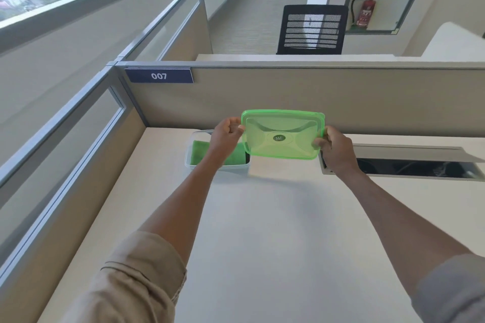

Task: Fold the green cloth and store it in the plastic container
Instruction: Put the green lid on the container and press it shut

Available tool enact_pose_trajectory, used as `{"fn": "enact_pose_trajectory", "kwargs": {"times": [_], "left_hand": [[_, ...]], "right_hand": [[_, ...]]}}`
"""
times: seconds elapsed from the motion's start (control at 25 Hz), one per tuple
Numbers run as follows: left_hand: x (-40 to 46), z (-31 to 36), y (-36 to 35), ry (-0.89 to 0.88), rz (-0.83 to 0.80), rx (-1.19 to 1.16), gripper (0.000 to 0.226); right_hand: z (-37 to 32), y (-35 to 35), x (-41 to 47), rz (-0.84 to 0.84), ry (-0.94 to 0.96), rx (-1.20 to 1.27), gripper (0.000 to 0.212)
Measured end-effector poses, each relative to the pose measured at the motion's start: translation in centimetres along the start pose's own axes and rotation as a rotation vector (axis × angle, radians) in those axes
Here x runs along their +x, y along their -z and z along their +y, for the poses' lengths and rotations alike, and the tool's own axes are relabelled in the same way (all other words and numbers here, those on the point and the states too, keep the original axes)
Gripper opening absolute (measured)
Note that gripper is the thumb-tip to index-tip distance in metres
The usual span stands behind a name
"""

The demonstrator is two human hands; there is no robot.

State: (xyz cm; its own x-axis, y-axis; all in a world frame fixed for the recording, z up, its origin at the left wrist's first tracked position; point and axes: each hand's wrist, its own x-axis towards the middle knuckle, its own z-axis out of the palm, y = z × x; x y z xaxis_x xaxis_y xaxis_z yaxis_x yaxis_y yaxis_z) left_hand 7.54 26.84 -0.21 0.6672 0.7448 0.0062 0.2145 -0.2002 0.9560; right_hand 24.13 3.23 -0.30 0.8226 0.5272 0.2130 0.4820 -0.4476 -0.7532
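The green cloth [200,155] already lies folded inside the clear plastic container [189,162], which sits on the desk [262,231] near the partition, partly hidden behind the left forearm. Both hands hold the translucent green lid [282,135] up in the air, to the right of the container and tilted toward the camera: the left hand [226,136] has its fingers [232,123] pinched shut on the lid's left edge, and the right hand [337,149] is closed on the right edge, thumb on top. What remains, by my reading, is to bring the lid across and down and press it on. The risks lie in alignment (the lid is off to one side and not level), so it may come down skewed and catch on one rim only. The cloth seems to sit low, but a raised corner could get trapped under the seal. Pressing on one end might also tip or slide the light container along the smooth desk toward the open cable tray [409,166].
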Motion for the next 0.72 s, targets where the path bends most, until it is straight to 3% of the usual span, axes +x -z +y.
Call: {"fn": "enact_pose_trajectory", "kwargs": {"times": [0.16,0.32,0.52,0.72], "left_hand": [[-0.9,-0.2,2.2,-0.012,-0.097,-0.056,0.043],[-0.7,-1.3,4.2,-0.007,-0.096,0.042,0.067],[-0.2,-2.5,7.4,-0.027,0.056,0.311,0.055],[0.0,-5.4,9.8,0.057,0.11,0.546,0.051]], "right_hand": [[-2.2,-1.4,0.5,-0.002,-0.001,0.108,0.003],[-4.6,-3.6,0.7,0.011,-0.058,0.241,0.01],[-7.1,-8.1,0.7,0.013,-0.106,0.262,0.024],[-8.4,-13.6,1.1,-0.159,-0.14,0.092,0.048]]}}
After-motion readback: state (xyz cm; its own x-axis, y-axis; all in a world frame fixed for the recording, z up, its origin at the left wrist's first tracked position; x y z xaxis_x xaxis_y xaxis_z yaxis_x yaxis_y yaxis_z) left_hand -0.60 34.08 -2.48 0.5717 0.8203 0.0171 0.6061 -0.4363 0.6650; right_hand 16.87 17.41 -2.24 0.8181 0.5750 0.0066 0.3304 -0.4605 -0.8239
